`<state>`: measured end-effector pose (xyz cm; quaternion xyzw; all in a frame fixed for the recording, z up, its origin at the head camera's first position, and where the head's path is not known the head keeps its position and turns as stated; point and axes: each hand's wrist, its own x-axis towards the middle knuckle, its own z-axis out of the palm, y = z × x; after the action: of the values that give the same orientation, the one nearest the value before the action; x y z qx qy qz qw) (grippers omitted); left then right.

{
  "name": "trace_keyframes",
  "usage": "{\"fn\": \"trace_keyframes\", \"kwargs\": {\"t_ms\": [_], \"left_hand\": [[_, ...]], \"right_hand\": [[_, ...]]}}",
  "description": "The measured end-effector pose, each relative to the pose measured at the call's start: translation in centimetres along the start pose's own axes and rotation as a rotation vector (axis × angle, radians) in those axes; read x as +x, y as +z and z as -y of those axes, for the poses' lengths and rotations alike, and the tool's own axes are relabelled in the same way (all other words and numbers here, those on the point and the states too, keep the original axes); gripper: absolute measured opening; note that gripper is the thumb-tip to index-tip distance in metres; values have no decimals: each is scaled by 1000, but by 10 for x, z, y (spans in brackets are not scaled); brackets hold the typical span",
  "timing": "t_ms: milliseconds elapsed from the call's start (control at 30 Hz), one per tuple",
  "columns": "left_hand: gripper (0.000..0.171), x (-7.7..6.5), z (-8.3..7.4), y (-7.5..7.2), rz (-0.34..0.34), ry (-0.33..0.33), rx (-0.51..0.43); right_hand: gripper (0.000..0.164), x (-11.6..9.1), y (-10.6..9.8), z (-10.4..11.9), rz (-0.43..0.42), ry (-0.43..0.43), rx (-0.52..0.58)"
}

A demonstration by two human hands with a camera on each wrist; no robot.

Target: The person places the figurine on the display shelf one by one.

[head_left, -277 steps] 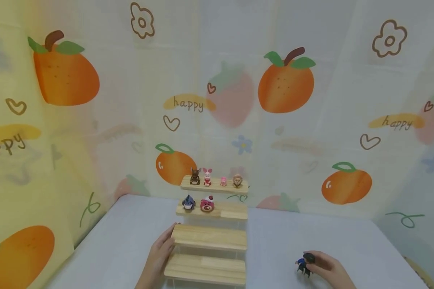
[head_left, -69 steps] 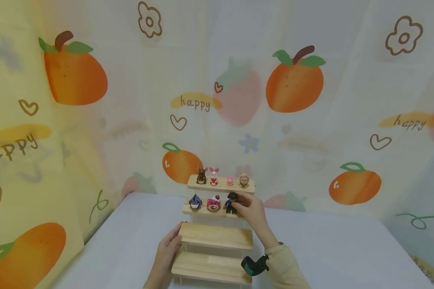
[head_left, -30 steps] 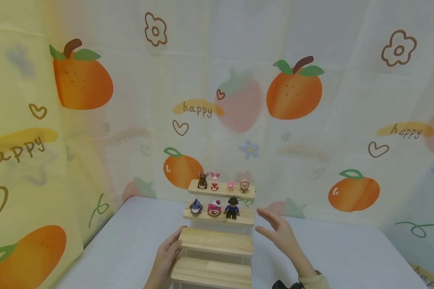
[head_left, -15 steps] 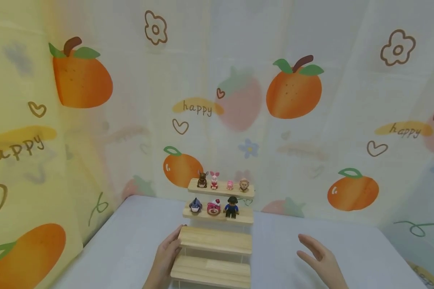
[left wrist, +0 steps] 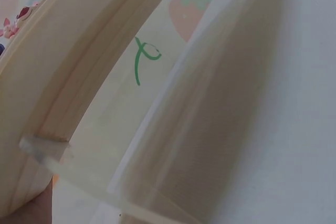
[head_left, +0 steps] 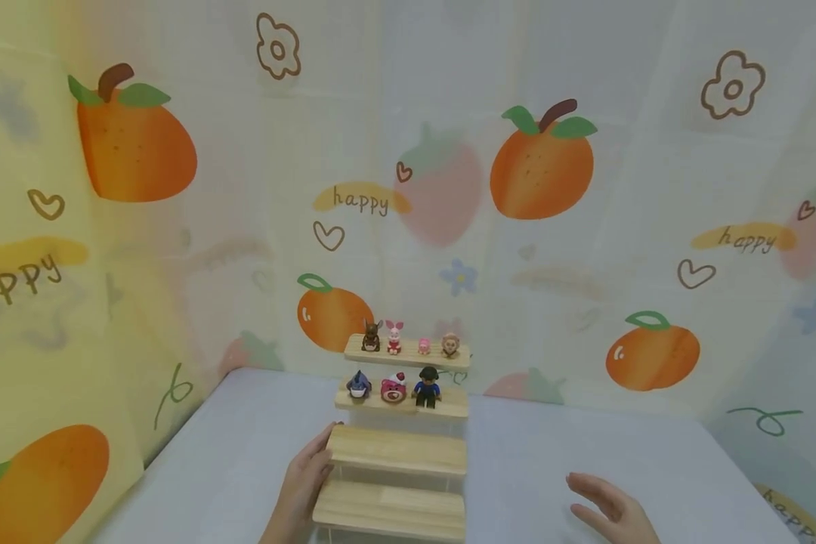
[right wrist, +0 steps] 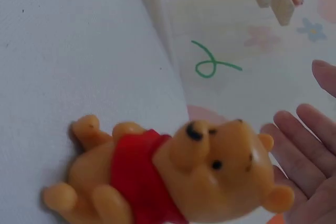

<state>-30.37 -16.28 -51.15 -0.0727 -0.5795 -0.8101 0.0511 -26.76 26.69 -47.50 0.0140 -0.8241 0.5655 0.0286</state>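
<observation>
At the left edge of a tiered wooden display shelf (head_left: pixel 397 449), my left hand (head_left: pixel 302 483) holds the second-lowest board. The left wrist view looks at a board's underside and a clear support, with a bit of that hand at the lower left. My right hand (head_left: pixel 615 510) is over the white table right of the shelf, fingers extended and holding nothing. Close to its fingers (right wrist: pixel 310 145) in the right wrist view lies a yellow bear figurine (right wrist: pixel 147 182) in a red shirt, on its back; the head view does not show it. A figurine in blue and black (head_left: pixel 427 387) sits on the second board.
A donkey figurine (head_left: pixel 359 385) and a pink bear figurine (head_left: pixel 393 387) share the second board. Several small figurines, including a brown one (head_left: pixel 371 337), line the top board. A fruit-patterned cloth (head_left: pixel 537 302) hangs behind and at the sides of the white table (head_left: pixel 537 461).
My right hand brought the blue-and-black figurine from the table to the second board, released it, then moved back right and down. The left hand stays on the shelf.
</observation>
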Motion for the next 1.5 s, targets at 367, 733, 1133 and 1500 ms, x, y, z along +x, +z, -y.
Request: {"fn": "trace_keyframes", "kwargs": {"t_ms": [367, 733, 1133, 1500], "left_hand": [[54, -2, -4, -6, -45, -33, 107], [52, -2, -3, -4, -94, -52, 132], [54, -2, 0, -3, -81, -48, 113], [51, 0, 1, 1, -101, -24, 154]], "right_hand": [[48, 7, -27, -10, 371, -3, -91], [51, 5, -40, -11, 546, 243, 86], [33, 6, -44, -29, 654, 219, 34], [32, 5, -46, -38, 799, 120, 98]]}}
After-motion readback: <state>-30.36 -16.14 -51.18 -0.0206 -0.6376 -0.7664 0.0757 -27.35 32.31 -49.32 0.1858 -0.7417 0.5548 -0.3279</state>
